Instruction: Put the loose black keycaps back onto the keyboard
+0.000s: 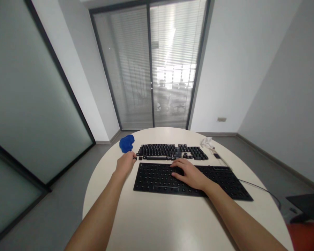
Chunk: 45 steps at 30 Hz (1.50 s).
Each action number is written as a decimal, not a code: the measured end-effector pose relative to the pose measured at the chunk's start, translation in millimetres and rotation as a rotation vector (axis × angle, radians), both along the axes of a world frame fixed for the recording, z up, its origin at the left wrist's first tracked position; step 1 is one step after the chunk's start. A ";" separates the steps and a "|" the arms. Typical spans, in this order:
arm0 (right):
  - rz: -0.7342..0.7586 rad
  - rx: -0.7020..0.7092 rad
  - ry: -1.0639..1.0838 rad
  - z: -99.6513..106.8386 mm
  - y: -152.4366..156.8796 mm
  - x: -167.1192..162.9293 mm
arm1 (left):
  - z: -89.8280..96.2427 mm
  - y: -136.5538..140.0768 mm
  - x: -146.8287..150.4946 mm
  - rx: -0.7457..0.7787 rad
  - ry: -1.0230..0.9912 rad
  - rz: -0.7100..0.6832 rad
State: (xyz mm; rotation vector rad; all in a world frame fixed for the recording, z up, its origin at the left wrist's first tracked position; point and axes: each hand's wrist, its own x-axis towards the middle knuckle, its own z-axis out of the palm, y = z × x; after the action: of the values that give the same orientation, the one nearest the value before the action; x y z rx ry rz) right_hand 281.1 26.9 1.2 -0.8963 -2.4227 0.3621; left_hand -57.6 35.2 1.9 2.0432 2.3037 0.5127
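A black keyboard with its keycaps off (157, 178) lies across the table in front of me. My right hand (188, 173) rests on its middle, palm down, thumb and fingers spread and holding nothing. Behind the keyboard, loose black keycaps (157, 150) are laid out in rows like a keyboard layout. At the left end of these rows is my left hand (125, 163), its fingers pinched on a small black keycap (135, 158) at the tabletop. The fingertips partly hide that keycap. A long spacebar keycap (157, 158) lies along the front of the rows.
A blue cloth (126, 143) lies beyond my left hand. At the back right are a crumpled white tissue (206, 142) and a small dark item (216, 156). A cable (261, 188) runs off the right of the round white table (146, 219). A red chair (306, 235) stands at the lower right.
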 end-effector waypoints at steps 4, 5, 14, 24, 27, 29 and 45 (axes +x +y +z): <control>-0.008 0.007 -0.006 -1.4 1.9 2.0 | 9.8 -3.2 4.8 -0.006 -0.012 -0.009; -0.010 0.010 -0.007 -1.7 2.2 2.4 | 13.6 -4.2 7.3 0.002 -0.018 -0.015; -0.093 0.113 -0.021 4.4 -5.7 -3.5 | 30.0 -21.3 50.7 0.187 -0.179 -0.677; 0.004 0.168 0.069 13.4 -29.7 -33.4 | 28.2 -31.5 73.4 0.114 -0.271 -0.824; 0.016 0.173 0.072 10.4 -29.9 -36.0 | 28.1 -32.9 75.8 0.088 -0.312 -0.827; 0.016 0.171 0.079 8.6 -28.7 -37.0 | 30.9 -33.2 73.4 0.056 -0.355 -0.833; 0.091 0.012 0.031 8.1 -43.0 -111.3 | -3.8 5.7 -10.4 -0.100 -0.433 -0.546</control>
State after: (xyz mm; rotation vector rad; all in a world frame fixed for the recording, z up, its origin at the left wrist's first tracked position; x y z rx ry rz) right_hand 169.8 -16.1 9.3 -0.7711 -2.4397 0.3914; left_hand -68.0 41.0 -1.9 2.1223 1.4320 0.6955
